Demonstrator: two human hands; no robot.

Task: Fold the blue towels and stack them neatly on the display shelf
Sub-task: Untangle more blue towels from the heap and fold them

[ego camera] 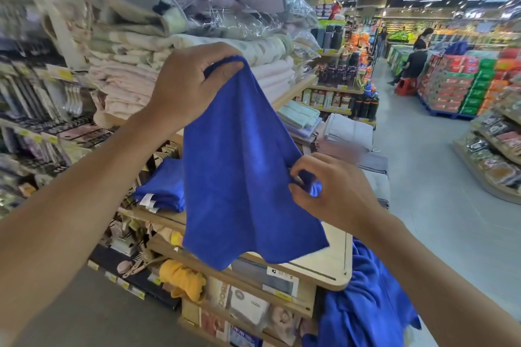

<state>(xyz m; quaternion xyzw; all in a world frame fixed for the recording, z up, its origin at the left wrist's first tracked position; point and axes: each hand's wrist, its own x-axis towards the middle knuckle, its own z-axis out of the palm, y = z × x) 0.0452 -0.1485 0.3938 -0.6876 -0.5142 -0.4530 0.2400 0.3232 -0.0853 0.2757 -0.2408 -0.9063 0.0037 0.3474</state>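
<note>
A blue towel (pixel 242 166) hangs in the air before the wooden display shelf (pixel 324 265). The left hand (pixel 191 84) grips its top corner, fingers (pixel 212 51) curled round the cloth, and the right hand (pixel 338 191) pinches its lower right edge. A stack of folded blue towels (pixel 162 186) lies towards the shelf's left end, and a loose heap of blue towels (pixel 366 307) sits below its rounded right corner

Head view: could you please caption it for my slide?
Left hand and right hand hold a blue towel above the display shelf near folded blue towels.
</note>
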